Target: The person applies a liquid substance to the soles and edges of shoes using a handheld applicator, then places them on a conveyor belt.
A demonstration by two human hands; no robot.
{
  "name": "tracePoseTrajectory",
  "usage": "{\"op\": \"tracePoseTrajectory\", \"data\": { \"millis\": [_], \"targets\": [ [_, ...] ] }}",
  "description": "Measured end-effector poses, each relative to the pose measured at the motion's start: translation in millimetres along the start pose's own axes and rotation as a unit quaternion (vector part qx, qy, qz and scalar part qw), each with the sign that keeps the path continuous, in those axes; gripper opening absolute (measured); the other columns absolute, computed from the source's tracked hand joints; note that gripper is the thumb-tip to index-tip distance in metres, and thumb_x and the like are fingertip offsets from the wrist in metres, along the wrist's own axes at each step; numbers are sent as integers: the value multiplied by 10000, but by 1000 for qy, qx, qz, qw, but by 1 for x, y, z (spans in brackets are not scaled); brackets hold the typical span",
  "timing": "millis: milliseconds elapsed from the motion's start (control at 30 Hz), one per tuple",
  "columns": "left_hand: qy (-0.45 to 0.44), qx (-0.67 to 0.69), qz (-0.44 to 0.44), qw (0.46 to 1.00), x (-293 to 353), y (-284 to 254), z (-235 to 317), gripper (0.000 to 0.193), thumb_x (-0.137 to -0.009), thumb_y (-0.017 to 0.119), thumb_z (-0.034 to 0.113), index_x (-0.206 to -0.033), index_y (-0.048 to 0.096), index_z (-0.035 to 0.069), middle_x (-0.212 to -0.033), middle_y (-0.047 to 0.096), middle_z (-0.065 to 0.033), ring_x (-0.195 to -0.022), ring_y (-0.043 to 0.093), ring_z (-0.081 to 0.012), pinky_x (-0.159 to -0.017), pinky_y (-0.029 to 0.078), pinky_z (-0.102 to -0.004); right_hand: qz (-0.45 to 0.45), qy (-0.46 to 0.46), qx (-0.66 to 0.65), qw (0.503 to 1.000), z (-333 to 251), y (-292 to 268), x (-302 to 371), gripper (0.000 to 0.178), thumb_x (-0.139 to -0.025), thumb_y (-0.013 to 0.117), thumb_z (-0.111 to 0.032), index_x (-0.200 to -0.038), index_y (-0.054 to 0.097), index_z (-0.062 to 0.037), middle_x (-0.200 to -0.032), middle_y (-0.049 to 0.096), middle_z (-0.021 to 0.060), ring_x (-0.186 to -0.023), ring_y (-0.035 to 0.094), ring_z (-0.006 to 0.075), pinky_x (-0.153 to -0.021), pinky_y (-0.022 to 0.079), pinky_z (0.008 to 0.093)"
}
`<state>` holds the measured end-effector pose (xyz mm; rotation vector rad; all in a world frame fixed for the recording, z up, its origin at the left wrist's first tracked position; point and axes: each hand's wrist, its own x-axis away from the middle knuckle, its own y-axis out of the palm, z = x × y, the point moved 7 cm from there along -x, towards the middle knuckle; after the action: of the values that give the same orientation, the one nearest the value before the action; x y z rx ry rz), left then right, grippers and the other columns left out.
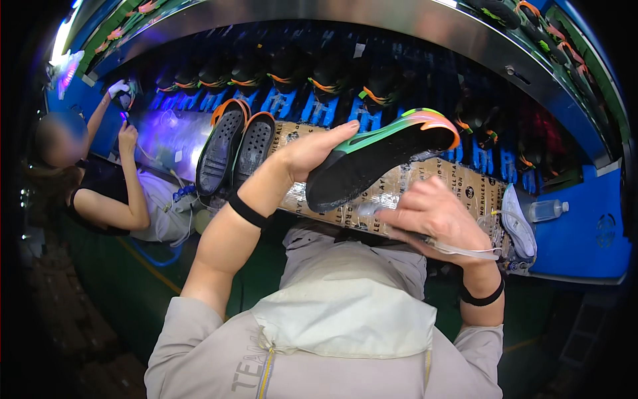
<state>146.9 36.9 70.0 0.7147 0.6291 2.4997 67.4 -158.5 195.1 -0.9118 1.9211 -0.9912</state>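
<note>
My left hand (312, 154) is closed on a shoe sole (372, 169), with the thumb along its far edge and the other fingers hidden beneath. The sole has a black inner face and a raised rim that runs from green to orange at the upper right end. Just below it, my right hand (432, 216) has its fingers curled round a slim tool, blurred by motion. A clear tube (465, 251) runs from this hand past the wrist. Two more dark soles, a left one (219, 149) and a right one (254, 147), lie side by side beyond my left forearm.
Printed brown cardboard (482, 193) under clear wrap covers the bench. Black shoes with orange edges (322, 83) stand on blue holders (322, 110) behind. A white sole-shaped piece (518, 223) and a clear bottle (548, 210) are at right. A co-worker (106, 193) sits at left.
</note>
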Motion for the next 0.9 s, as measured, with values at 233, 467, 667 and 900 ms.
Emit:
{"op": "tracePoseTrajectory", "data": {
  "millis": [233,467,667,900],
  "targets": [
    [41,107,-108,988,8,-3,-51,655,-1170,369,461,-1630,444,1,-1490,654,-189,-1315,682,-275,-1109,568,-417,114,137,-242,954,41,17,-2,237,-873,853,-92,-1099,824,-28,-925,775,120,-823,730,258,-735,560,360],
    [44,192,-142,970,20,11,-88,744,-1148,232,525,-1608,434,-24,-1397,655,-338,-1183,720,-494,-1026,603,-595,221,321,-261,883,122,8,37,215,-914,823,-159,-1078,838,-21,-942,804,99,-847,724,158,-771,568,327],
    [52,265,-137,953,22,7,-102,803,-1148,187,588,-1603,443,-22,-1404,654,-329,-1212,707,-496,-1038,593,-613,334,104,109,931,62,25,11,350,-837,845,-11,-1178,773,-44,-874,714,135,-788,677,330,-694,547,423],
    [149,300,-109,936,22,-13,-95,781,-1165,188,614,-1590,491,33,-1484,653,-189,-1336,668,-325,-1165,526,-504,92,141,-305,937,25,72,7,301,-896,819,-66,-1189,794,-3,-950,756,149,-790,701,280,-749,563,371]
  ]
}}
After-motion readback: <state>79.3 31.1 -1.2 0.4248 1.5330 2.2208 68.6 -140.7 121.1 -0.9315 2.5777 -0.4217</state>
